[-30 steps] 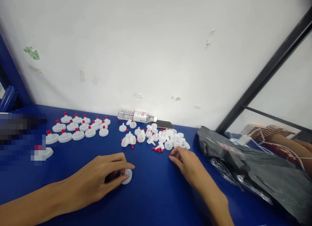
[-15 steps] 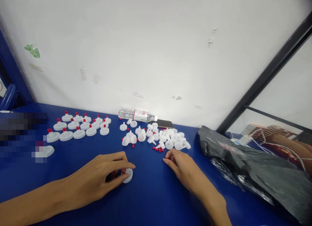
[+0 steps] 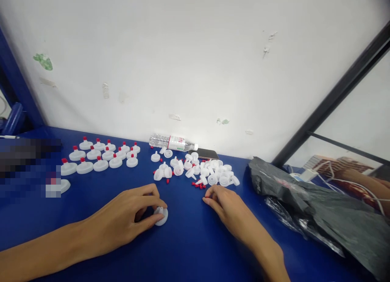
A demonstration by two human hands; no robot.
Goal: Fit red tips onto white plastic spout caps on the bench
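My left hand point(image 3: 138, 211) is closed around a white spout lid point(image 3: 162, 218) that stands on the blue table, thumb and fingers at its sides. The lid's spout points up and has no red on it. In my right hand point(image 3: 221, 201), closed in a pinch, a speck of red shows at the fingertips, a small red cap point(image 3: 207, 197) mostly hidden by them. Just beyond that hand lie loose red caps point(image 3: 200, 186) and a heap of white spout lids point(image 3: 213, 172). To the left, several white lids with red tips point(image 3: 100, 164) stand upright in rows.
A clear plastic bottle point(image 3: 175, 143) lies along the wall, with a dark phone point(image 3: 207, 153) beside it. Grey plastic bags point(image 3: 298, 201) cover the right side of the table. Beyond them are white cables point(image 3: 330, 174) and part of another person point(image 3: 356, 182).
The fingers of my left hand have shifted on the lid, and its spout now shows. My right hand stays nearly in place, with a bit of red now visible at its fingertips.
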